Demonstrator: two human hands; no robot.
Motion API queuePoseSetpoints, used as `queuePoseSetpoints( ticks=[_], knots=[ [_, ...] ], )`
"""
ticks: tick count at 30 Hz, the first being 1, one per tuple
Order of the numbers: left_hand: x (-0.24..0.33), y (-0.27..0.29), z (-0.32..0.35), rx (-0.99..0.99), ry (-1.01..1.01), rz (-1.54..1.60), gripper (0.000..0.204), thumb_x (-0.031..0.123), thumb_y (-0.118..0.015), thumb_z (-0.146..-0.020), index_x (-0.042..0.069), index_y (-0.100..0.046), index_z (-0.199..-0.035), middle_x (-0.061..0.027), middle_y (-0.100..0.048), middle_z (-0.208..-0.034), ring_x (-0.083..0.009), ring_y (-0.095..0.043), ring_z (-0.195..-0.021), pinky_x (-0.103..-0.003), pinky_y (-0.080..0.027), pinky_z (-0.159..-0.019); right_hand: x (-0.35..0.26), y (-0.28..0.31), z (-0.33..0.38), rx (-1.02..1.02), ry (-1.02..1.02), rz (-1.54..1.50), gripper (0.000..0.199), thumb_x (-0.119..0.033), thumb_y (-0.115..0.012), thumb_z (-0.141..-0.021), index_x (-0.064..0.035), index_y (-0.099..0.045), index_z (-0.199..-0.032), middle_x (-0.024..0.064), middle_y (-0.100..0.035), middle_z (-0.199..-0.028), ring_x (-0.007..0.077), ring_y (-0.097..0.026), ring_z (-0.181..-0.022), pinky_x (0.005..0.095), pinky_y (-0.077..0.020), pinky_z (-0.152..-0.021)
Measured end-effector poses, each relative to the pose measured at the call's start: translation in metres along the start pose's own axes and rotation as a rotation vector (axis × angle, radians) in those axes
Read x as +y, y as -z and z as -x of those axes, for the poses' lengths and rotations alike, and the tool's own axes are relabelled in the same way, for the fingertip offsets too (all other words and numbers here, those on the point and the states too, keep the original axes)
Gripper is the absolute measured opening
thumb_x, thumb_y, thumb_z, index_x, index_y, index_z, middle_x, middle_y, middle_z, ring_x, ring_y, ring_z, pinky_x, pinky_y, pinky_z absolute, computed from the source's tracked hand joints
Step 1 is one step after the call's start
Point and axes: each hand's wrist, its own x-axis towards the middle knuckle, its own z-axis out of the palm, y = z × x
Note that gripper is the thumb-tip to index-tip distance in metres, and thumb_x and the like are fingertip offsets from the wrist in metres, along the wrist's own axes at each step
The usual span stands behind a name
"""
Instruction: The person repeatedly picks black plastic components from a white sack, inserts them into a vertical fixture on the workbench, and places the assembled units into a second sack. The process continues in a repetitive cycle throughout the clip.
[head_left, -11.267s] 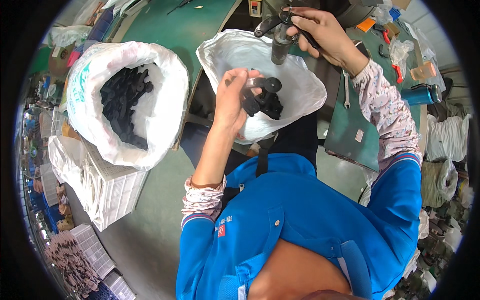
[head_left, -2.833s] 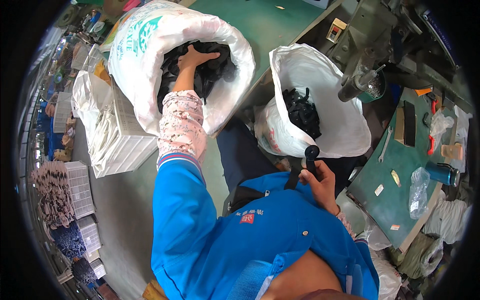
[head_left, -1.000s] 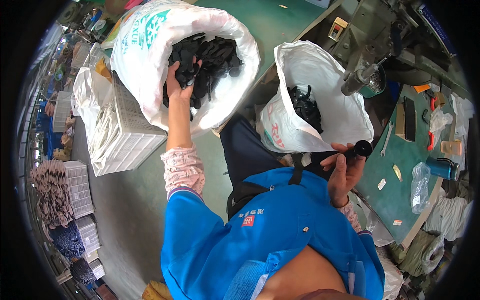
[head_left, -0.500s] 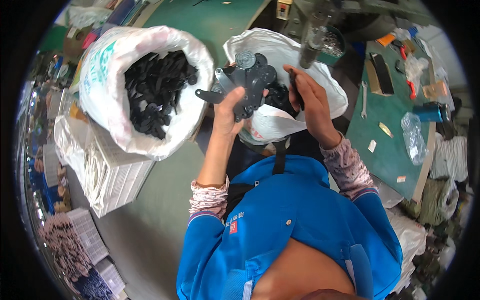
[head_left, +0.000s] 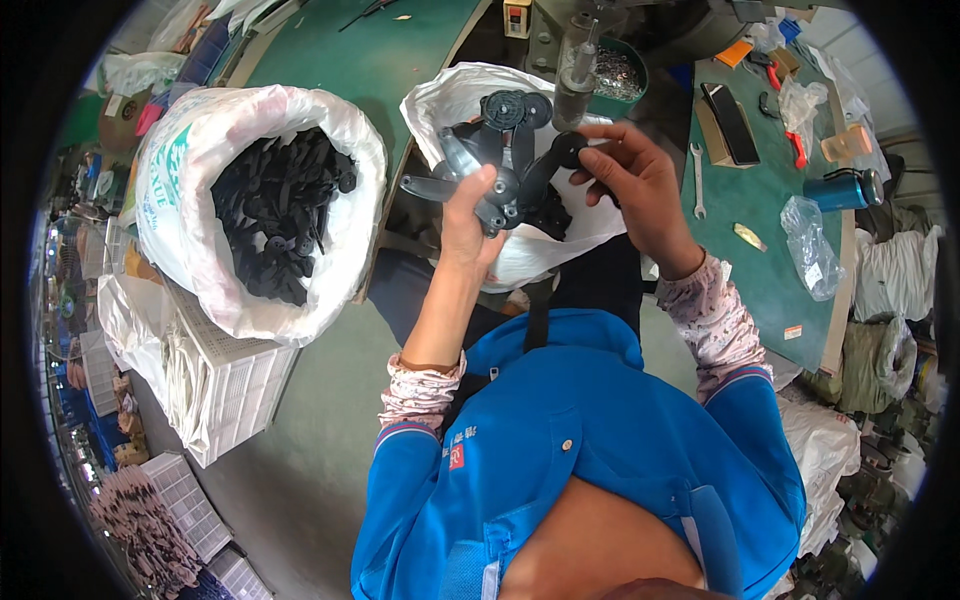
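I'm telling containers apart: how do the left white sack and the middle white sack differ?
The left sack has a thick, rolled-looking rim; the middle sack has a thin edge. The left sack's mouth is unobstructed, while the left hand, right hand and held black parts partly cover the middle sack's. Both are white, open and contain black parts.

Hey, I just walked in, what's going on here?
Someone in a bright blue jacket is handling long black pieces with round ends. The left hand holds a bunch of these black pieces, while the right hand's thumb and fingers are at the round end of one. Below is an open white plastic sack with more inside; a larger white sack, also holding black pieces, stands to the left.
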Motion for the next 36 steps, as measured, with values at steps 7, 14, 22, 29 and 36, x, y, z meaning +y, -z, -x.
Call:
queuePoseSetpoints(
  ticks=[7,14,22,29,36],
  knots=[
    [0.012,-0.008,-0.006,-0.04,-0.015,0.168,0.046,0.018,-0.065,-0.079,0.001,-0.052,-0.12,-0.0136,-0.062,-0.107,-0.0255,-0.061,-0.103,-0.044,-0.047,-0.097,-0.02,0.014,-0.024,0.0,0.087,0.023,0.031,-0.008,-0.06,-0.091,-0.0032,-0.058,-0.121,0.0063,-0.067,-0.091,0.0122,-0.064,-0.08,0.022,-0.0495,-0.061],
    [0.012,-0.007,-0.015,-0.034,-0.023,0.217,0.042,0.02,-0.065,-0.078,0.0,-0.055,-0.114,-0.0142,-0.064,-0.103,-0.0263,-0.062,-0.102,-0.05,-0.044,-0.099,-0.015,0.014,-0.029,-0.065,0.057,0.066,0.03,-0.011,-0.059,-0.09,-0.0039,-0.06,-0.12,0.0077,-0.068,-0.092,0.0144,-0.066,-0.081,0.0233,-0.0495,-0.063],
    [0.054,0.032,0.001,0.011,-0.185,-0.068,0.049,0.022,-0.062,-0.08,-0.002,-0.051,-0.121,-0.0169,-0.062,-0.105,-0.0289,-0.061,-0.097,-0.047,-0.05,-0.09,-0.077,0.022,-0.075,0.072,0.147,0.25,0.025,-0.017,-0.054,-0.094,0.001,-0.057,-0.111,0.0074,-0.064,-0.071,0.008,-0.052,-0.046,0.019,-0.04,-0.043],
    [0.13,0.101,0.008,0.292,-0.43,-0.119,0.041,0.018,-0.061,-0.081,-0.006,-0.05,-0.113,-0.0173,-0.061,-0.092,-0.0287,-0.062,-0.08,-0.038,-0.054,-0.076,-0.105,0.015,-0.099,0.018,0.02,0.155,0.019,-0.012,-0.053,-0.093,0.0055,-0.06,-0.093,0.0063,-0.059,-0.055,0.0078,-0.045,-0.035,0.0207,-0.034,-0.034],
    [0.185,0.178,-0.013,0.565,-0.558,-0.21,0.029,0.012,-0.064,-0.082,-0.008,-0.053,-0.1,-0.0166,-0.059,-0.091,-0.0268,-0.06,-0.081,-0.039,-0.056,-0.077,-0.102,0.014,-0.085,0.062,-0.226,0.272,0.03,-0.018,-0.054,-0.094,0.0032,-0.055,-0.114,0.004,-0.062,-0.077,0.0071,-0.051,-0.041,0.0204,-0.0384,-0.035]
  ],
)
